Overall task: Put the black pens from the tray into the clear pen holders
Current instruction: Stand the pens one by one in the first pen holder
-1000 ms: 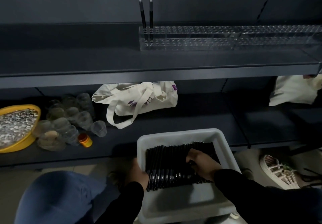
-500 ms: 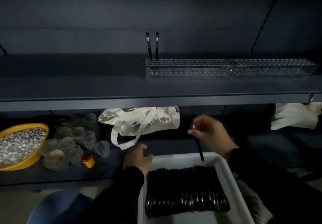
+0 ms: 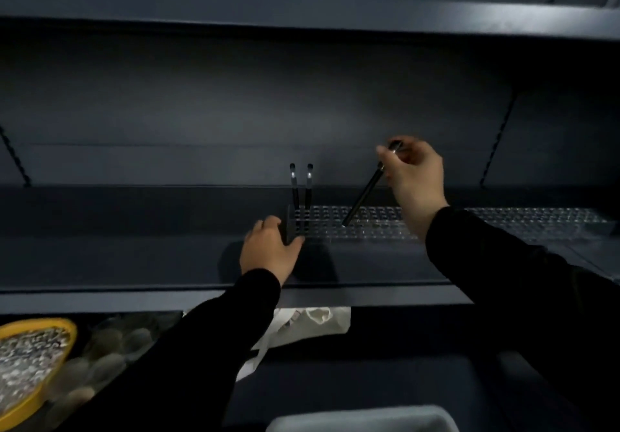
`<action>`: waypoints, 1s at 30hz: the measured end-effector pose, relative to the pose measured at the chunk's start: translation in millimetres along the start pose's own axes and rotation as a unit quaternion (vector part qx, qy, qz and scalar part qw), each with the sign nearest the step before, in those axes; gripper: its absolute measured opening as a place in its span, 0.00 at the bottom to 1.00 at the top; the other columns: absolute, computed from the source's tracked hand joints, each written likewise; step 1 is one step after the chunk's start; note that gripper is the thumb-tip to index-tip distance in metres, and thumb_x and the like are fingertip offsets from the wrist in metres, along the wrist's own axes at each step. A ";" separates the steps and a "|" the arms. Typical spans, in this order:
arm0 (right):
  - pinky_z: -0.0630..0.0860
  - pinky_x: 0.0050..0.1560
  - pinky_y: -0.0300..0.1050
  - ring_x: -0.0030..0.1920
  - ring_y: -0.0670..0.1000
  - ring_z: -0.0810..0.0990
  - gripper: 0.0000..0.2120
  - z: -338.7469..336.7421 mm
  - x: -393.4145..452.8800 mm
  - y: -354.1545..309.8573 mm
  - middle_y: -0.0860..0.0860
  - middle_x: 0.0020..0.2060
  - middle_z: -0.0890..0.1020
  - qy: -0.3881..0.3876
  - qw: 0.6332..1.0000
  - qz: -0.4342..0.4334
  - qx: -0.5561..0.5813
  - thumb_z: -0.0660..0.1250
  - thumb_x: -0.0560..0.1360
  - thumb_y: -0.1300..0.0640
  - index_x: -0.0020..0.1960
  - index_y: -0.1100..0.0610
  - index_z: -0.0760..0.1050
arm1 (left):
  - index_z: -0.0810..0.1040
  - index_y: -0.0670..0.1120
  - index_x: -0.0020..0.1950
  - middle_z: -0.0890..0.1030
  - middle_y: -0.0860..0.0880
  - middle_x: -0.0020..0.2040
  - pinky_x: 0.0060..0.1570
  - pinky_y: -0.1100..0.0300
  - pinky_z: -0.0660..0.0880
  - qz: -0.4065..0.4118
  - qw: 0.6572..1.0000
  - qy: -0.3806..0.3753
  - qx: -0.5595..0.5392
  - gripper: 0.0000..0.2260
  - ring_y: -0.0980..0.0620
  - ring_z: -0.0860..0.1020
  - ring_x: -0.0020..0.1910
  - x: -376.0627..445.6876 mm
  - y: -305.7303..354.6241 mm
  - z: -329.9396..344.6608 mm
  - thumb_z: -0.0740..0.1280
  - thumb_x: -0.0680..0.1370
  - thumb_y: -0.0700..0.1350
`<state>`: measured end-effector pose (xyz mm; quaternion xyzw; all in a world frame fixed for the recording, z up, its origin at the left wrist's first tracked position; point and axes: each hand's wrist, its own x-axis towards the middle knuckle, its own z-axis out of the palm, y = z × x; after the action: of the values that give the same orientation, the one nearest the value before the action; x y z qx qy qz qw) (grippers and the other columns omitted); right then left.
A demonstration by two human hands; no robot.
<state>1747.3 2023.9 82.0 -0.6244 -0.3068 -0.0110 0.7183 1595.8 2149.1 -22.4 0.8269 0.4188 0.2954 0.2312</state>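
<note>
A long clear pen holder (image 3: 375, 225) with rows of holes lies on the dark middle shelf (image 3: 134, 263). Two black pens (image 3: 301, 190) stand upright in its left end. My right hand (image 3: 414, 176) pinches the top of another black pen (image 3: 364, 193), tilted, its tip just at the holder's holes a little right of the standing pens. My left hand (image 3: 270, 250) grips the holder's left end, thumb against its front corner. Only the far rim of the white tray (image 3: 362, 420) shows at the bottom edge; its pens are out of view.
On the lower shelf sit a yellow bowl (image 3: 32, 368) of small pieces, several clear cups (image 3: 110, 357) and a white cloth bag (image 3: 302, 327). Another shelf (image 3: 302, 12) runs overhead. A second clear holder (image 3: 536, 221) continues to the right.
My right hand rose from the tray with one pen and carried it up over the holder. My left hand left the tray's rim and took the holder's left end. The view tilted upward.
</note>
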 end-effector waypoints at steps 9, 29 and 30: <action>0.74 0.42 0.49 0.37 0.51 0.73 0.12 73.3 41.5 24.7 0.45 0.30 0.71 -0.016 0.994 -0.061 -0.084 0.72 0.71 0.60 0.38 0.50 0.70 | 0.64 0.49 0.74 0.76 0.44 0.64 0.59 0.54 0.70 0.029 0.994 -0.051 -0.090 0.27 0.44 0.73 0.63 26.0 -16.8 28.8 0.67 0.77 0.51; 0.73 0.50 0.41 0.46 0.49 0.75 0.18 55.5 -17.9 49.1 0.49 0.41 0.73 -0.176 0.950 0.002 -0.258 0.70 0.74 0.57 0.63 0.58 0.71 | 0.72 0.47 0.67 0.80 0.46 0.57 0.56 0.52 0.74 0.033 0.997 -0.035 -0.066 0.18 0.45 0.77 0.58 20.8 -21.2 32.8 0.66 0.77 0.44; 0.73 0.48 0.38 0.44 0.48 0.75 0.19 43.0 -29.6 48.2 0.48 0.41 0.72 -0.180 0.951 -0.011 -0.252 0.70 0.74 0.58 0.63 0.58 0.71 | 0.72 0.46 0.67 0.79 0.46 0.59 0.59 0.52 0.73 0.043 0.996 -0.021 -0.069 0.18 0.45 0.75 0.59 11.5 -21.4 30.1 0.65 0.77 0.43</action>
<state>1724.2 2062.5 26.9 -0.7731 -0.4254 0.0165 0.4702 1609.9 2166.2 -54.1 0.8323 0.3563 0.3161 0.2836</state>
